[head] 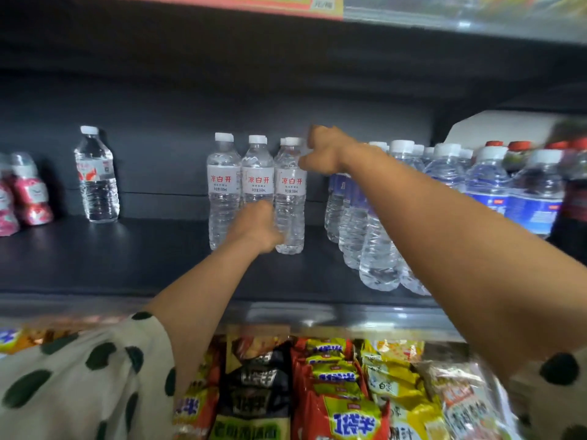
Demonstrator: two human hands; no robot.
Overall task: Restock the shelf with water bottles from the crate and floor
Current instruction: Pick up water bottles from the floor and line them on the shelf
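Bottles (257, 182) stand labels-out mid-shelf (136, 258). My left hand (259, 225) grips the middle bottle low for steadiness; my right hand (320, 150), fingers curled, nudges the rightmost bottle (290, 198) into line.

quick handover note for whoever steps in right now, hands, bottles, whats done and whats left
Left hand: at the base of the middle red-label bottle, fingers curled on it.
Right hand: up by the neck of the right red-label bottle; grip unclear.
Done: three red-label bottles stand in a front row on the dark shelf; blue-label bottles fill the right.
Left: the shelf's left part holds one lone bottle. Crate and floor out of view.
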